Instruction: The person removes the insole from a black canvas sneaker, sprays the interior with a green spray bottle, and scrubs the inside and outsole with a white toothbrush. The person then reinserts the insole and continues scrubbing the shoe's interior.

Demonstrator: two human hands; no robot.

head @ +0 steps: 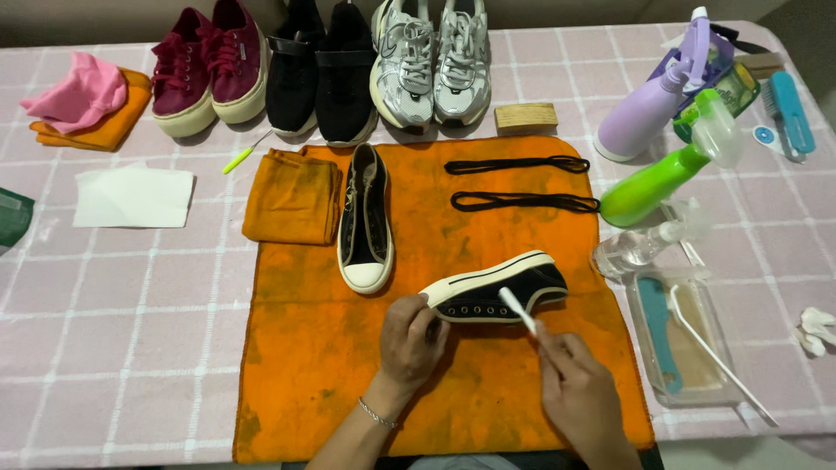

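Black canvas, white sole: the sneaker [496, 294] lies on its side at the middle of the orange cloth [305, 348], toe pinned by the left hand [411, 341], whose fingers [427, 318] curl tight around the toe cap at about one o'clock from the palm. The right hand [582, 392] pinches a white brush [519, 311], its head touching the sneaker's side at eleven o'clock from those fingers. The second black sneaker [366, 219] stands upright at eleven o'clock, two black laces [521, 183] at twelve.

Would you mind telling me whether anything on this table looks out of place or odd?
The green spray bottle lies tipped on its side, while the purple one stands upright. The orange mat is blotchy with dark stains. Otherwise things look orderly.
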